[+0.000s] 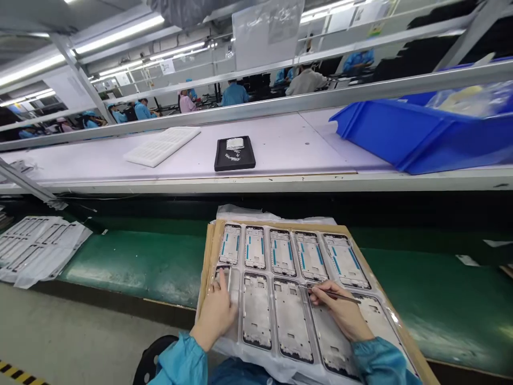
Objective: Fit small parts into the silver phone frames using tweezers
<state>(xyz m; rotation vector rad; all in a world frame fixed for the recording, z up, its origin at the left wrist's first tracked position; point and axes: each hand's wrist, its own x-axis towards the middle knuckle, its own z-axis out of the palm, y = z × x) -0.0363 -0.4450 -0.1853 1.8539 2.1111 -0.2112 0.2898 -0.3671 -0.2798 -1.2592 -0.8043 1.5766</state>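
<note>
My right hand (340, 313) pinches dark, thin tweezers (345, 296), whose tips point left over a phone frame (294, 321) in the near row. The clear plastic tray (256, 357) carries two rows of such frames. Far-row frames (256, 248) have blue strips; visible near-row ones show bare silver with dark edges. My left hand (216, 314) rests at the tray's left side, index finger stretched onto the dark top end of the left near-row compartment, other fingers partly curled. That hand covers much of the compartment, so what lies in it is unclear.
Brown cardboard (347, 231) lies under the tray on a green bench (140, 262). On the raised white shelf are a black dish (236, 163) with small white pieces, a white slotted tray (162, 147) and a blue bin (420, 133). Sheeted frames (40, 246) lie left. People work beyond.
</note>
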